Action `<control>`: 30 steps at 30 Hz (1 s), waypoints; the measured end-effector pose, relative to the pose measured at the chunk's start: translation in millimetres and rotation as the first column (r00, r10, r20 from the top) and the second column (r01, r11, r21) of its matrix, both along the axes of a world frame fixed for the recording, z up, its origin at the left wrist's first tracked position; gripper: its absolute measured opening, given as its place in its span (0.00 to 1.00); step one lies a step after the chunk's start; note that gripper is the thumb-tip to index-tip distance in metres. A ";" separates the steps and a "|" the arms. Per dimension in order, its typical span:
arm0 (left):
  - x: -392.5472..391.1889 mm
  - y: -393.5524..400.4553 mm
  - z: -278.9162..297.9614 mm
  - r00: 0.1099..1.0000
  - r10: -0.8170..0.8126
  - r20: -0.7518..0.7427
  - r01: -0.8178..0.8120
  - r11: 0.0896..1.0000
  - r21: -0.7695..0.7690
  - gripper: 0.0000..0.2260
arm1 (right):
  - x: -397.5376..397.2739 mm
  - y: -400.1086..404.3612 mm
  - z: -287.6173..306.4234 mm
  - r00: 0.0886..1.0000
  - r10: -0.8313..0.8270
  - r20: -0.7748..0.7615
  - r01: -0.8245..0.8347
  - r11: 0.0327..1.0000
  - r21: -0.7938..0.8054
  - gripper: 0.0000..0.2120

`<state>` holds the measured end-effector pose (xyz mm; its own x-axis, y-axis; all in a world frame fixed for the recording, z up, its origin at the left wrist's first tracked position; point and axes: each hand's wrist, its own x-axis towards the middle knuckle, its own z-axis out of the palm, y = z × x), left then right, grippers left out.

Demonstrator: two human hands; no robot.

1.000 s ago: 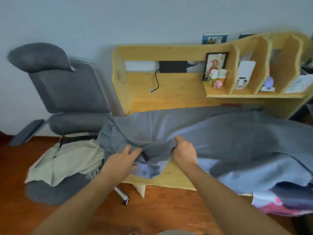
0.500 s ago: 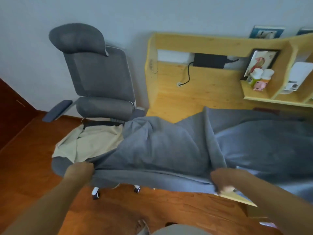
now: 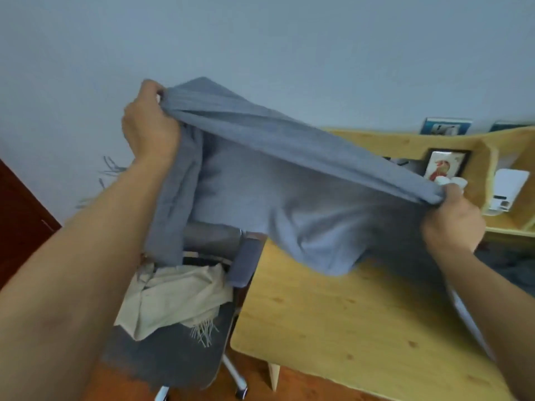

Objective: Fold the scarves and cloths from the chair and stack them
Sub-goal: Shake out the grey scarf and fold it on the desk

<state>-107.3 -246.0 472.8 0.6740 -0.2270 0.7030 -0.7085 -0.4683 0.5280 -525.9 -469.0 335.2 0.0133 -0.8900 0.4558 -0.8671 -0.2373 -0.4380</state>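
Wall (image 3: 318, 47): plain pale blue-grey, evenly lit.
Floor (image 3: 121, 383): reddish-brown wood.
Door (image 3: 20, 227): dark red-brown, at far left.
Desk (image 3: 333, 319): light pine top.
Desk shelf (image 3: 489, 157): pine compartments against the wall, a framed picture (image 3: 443, 166) inside.
Office chair (image 3: 173, 354): grey, on casters, beside the desk.

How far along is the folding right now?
Early. No finished stack is visible. In hand: left hand and right hand grip the grey scarf, stretched in the air above the desk. Left: fold it, then the cream cloth on the chair.
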 end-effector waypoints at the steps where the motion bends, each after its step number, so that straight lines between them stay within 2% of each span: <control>1: 2.5 13.0 -9.4 0.996 0.017 0.084 -0.031 0.985 0.168 0.11 | -7.8 -1.0 -6.5 0.999 -0.004 -0.043 0.003 1.000 -0.028 0.14; 3: 17.5 39.5 -46.4 0.974 -0.016 0.225 -0.089 0.888 0.450 0.10 | -22.1 1.9 -24.3 0.991 0.025 -0.129 -0.033 0.998 -0.056 0.12; 6: 31.4 81.9 -119.5 0.964 -0.075 0.254 -0.120 0.730 0.673 0.11 | -37.6 15.7 -52.6 0.956 0.186 -0.227 -0.210 0.974 -0.085 0.09; 8: 36.1 112.0 -176.1 0.990 -0.019 0.141 -0.096 0.641 0.762 0.14 | -48.6 26.7 -75.6 0.921 0.278 -0.274 -0.314 0.944 -0.098 0.07; 10: 34.2 134.5 -224.2 0.990 0.110 0.087 -0.136 0.608 0.783 0.10 | -61.9 36.4 -109.1 0.854 0.374 -0.363 -0.421 0.905 -0.058 0.14; 12: 25.2 148.5 -264.2 0.953 0.300 -0.037 -0.159 0.602 0.782 0.05 | -74.5 47.7 -141.0 0.782 0.441 -0.440 -0.471 0.881 0.046 0.18; 13: 21.8 151.4 -283.4 0.905 0.399 -0.149 -0.160 0.642 0.750 0.09 | -78.2 55.4 -154.4 0.755 0.469 -0.459 -0.474 0.873 0.112 0.21; 15: 12.3 153.1 -313.3 0.712 0.555 -0.430 -0.154 0.721 0.676 0.13 | -81.6 71.2 -179.7 0.692 0.537 -0.483 -0.498 0.839 0.220 0.27; 17: 11.7 150.9 -345.4 0.494 0.499 -0.712 -0.096 0.845 0.525 0.16 | -81.9 85.8 -199.6 0.629 0.585 -0.513 -0.522 0.806 0.279 0.27; 18: 10.0 150.1 -358.6 0.343 0.441 -0.829 -0.049 0.890 0.453 0.17 | -80.3 92.8 -207.0 0.607 0.598 -0.523 -0.530 0.795 0.294 0.27; 20: 14.1 150.9 -390.9 0.103 0.345 -0.933 -0.136 0.934 0.331 0.17 | -74.8 107.5 -218.5 0.576 0.610 -0.544 -0.526 0.786 0.325 0.27; 21: 11.6 151.3 -397.8 0.059 0.257 -0.965 -0.186 0.952 0.242 0.17 | -71.6 114.8 -224.0 0.566 0.614 -0.550 -0.523 0.783 0.336 0.26; 23: 3.2 153.5 -396.9 0.074 0.170 -0.983 -0.149 0.976 0.158 0.11 | -66.8 129.8 -234.7 0.556 0.619 -0.554 -0.502 0.782 0.370 0.24; 24: 3.9 157.1 -398.4 0.067 0.131 -0.989 -0.140 0.983 0.121 0.08 | -63.6 137.7 -237.8 0.570 0.620 -0.539 -0.469 0.784 0.406 0.22; 26: 10.5 161.0 -391.7 0.041 0.077 -0.996 -0.211 0.975 0.067 0.04 | -60.8 150.1 -243.3 0.653 0.595 -0.468 -0.374 0.791 0.484 0.18; 28: 25.0 161.5 -388.3 0.000 0.075 -0.997 -0.311 0.948 0.071 0.10 | -60.0 159.7 -241.2 0.763 0.539 -0.356 -0.291 0.779 0.555 0.12; 30: 28.6 154.2 -368.4 -0.012 0.063 -0.998 -0.314 0.947 0.063 0.17 | -60.8 167.4 -236.7 0.810 0.515 -0.280 -0.310 0.782 0.541 0.08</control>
<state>-78.7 -91.7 104.4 0.7306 0.0482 -0.6811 0.6568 -0.3219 0.6819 -586.8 -301.6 98.6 0.5135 -0.8491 -0.1241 -0.8469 -0.4782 -0.2327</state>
